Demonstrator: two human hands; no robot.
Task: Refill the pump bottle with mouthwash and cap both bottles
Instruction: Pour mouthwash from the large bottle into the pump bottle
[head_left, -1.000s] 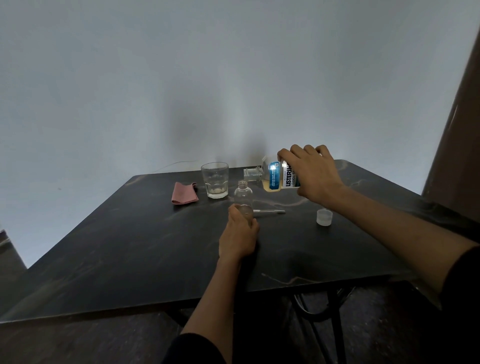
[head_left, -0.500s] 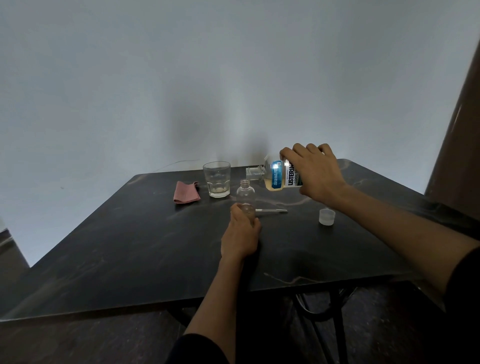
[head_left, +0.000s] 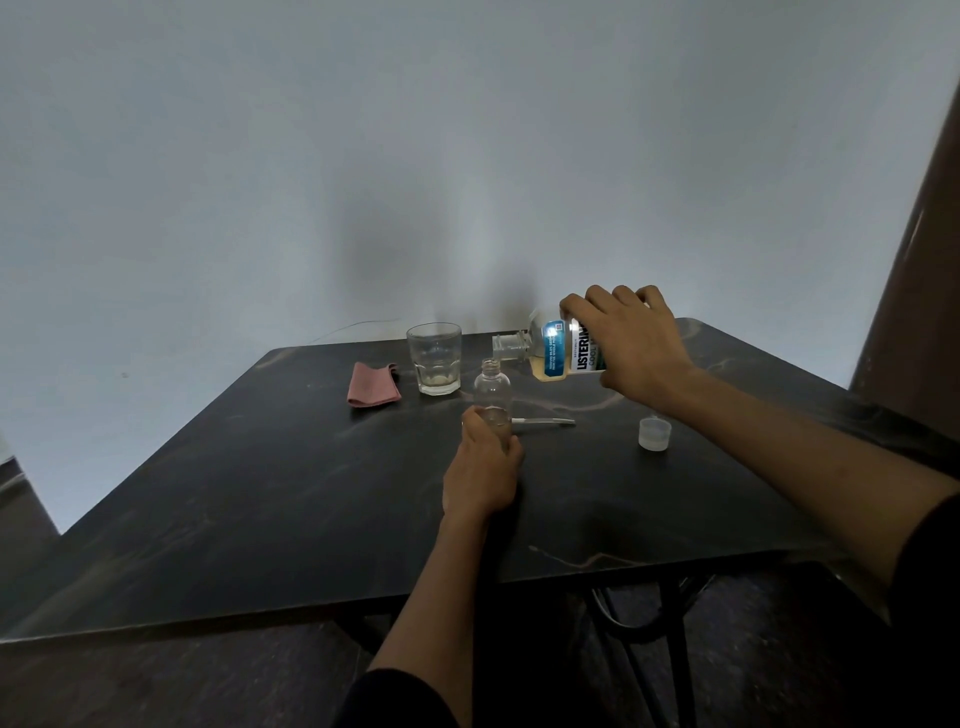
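A small clear pump bottle (head_left: 492, 387) stands uncapped and upright on the dark table (head_left: 291, 483). My left hand (head_left: 480, 467) grips its lower part. My right hand (head_left: 631, 345) holds the mouthwash bottle (head_left: 550, 348) tipped on its side in the air, its open neck pointing left just above and right of the small bottle's mouth. A little yellowish liquid lies in the mouthwash bottle. The pump head with its tube (head_left: 543, 422) lies on the table just right of the small bottle. A white cap (head_left: 654, 433) sits further right.
A glass tumbler (head_left: 434, 358) stands behind and left of the small bottle. A folded pink cloth (head_left: 373, 385) lies left of the glass. A grey wall rises behind the table, and a brown panel (head_left: 914, 270) stands at the right.
My right hand has lifted the mouthwash bottle slightly and brought its neck closer to the small bottle's mouth. My left hand keeps its hold on the small bottle.
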